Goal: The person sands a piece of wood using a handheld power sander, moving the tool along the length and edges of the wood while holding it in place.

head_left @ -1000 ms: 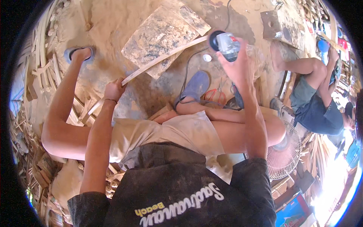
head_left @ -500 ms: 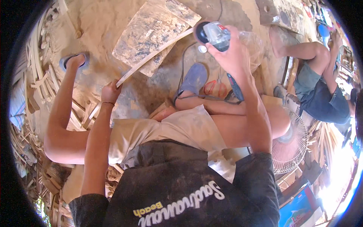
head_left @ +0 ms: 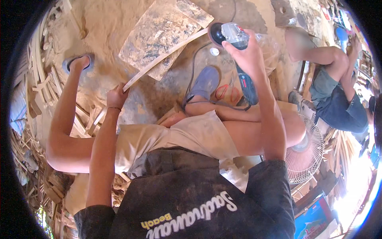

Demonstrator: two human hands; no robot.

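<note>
My left hand [head_left: 117, 95] is closed round the near end of a long, slightly curved wooden strip [head_left: 162, 57]. The strip slants up to the right across a worn, stained board [head_left: 149, 36] on the ground. At its far end, the round disc [head_left: 216, 34] of an angle grinder meets or nearly meets the wood. My right hand [head_left: 247, 53] grips the angle grinder [head_left: 234, 36] by its head, and the blue body [head_left: 247, 89] hangs down behind my wrist. A dark cord runs from the tool past my foot.
Red-handled scissors [head_left: 221, 91] lie beside my slippered right foot [head_left: 203, 81]. A round fan [head_left: 304, 153] stands by my right knee. Wood strips and offcuts [head_left: 43, 85] pile up at the left. Another person's bent leg [head_left: 330, 55] is at the right, near a thick wooden block [head_left: 294, 14].
My right hand has turned the angle grinder and shifted it slightly right, so more of its blue body shows. The strip's far end has moved slightly right; my left hand stays nearly still.
</note>
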